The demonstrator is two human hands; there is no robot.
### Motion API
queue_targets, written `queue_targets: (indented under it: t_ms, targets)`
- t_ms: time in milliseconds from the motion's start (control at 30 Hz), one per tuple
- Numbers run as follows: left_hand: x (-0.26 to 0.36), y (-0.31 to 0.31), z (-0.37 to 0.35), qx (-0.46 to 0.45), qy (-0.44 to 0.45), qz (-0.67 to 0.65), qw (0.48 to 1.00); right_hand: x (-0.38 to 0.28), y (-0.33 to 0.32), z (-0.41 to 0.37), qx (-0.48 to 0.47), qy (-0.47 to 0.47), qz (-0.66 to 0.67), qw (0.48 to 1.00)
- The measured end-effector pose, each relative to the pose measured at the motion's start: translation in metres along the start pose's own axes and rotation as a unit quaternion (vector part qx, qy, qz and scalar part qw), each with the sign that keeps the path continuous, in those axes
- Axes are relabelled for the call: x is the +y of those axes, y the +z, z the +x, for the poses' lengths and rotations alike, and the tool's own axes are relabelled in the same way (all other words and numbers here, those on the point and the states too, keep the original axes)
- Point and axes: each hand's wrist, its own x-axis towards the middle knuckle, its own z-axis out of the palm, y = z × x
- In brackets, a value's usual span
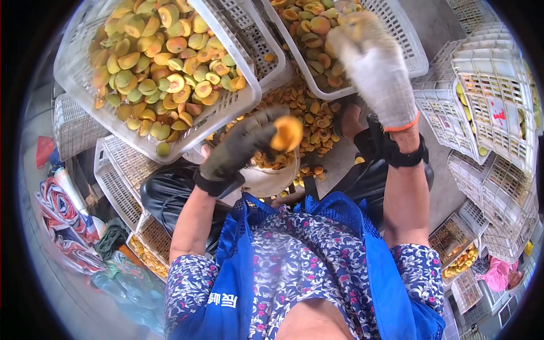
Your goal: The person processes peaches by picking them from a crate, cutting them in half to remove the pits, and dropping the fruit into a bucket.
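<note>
My left hand (245, 141), in a dark, soiled glove, is closed on an apricot half (287, 134) whose cupped orange inside shows. It hovers above a white bucket (272, 182) holding more orange halves. My right hand (371, 59), in a white knit glove with an orange cuff, is over the right-hand white crate (411, 42), smeared by motion. Its stained fingers overlap the cut apricots (317, 34) there, and I cannot tell whether they grip one. A larger tilted crate (243, 62) at upper left is full of apricot halves (164, 62) with green, yellow and reddish skins.
A heap of orange apricot pieces (314, 122) lies on the floor between the crates and my legs. Stacked white crates (493, 85) line the right side. At left are more crates (127, 161), a striped cloth sack (71, 218) and clear plastic sheeting (127, 289).
</note>
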Motion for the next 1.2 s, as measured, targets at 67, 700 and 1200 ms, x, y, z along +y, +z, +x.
queue_targets:
  t_ms: [67, 700, 1200]
  targets:
    - [-0.007, 0.001, 0.015, 0.007, 0.063, 0.085, 0.994, -0.015, -0.002, 0.016, 0.238, 0.369, 0.394, 0.807]
    - [-0.222, -0.023, 0.275, -0.012, -0.103, 0.697, 0.709, -0.016, -0.05, 0.012, 0.2, 0.335, 0.308, 0.868]
    - [-0.105, -0.045, 0.217, -0.237, -0.09, 0.675, 0.693, -0.01, -0.04, 0.0, 0.173, 0.329, 0.316, 0.873]
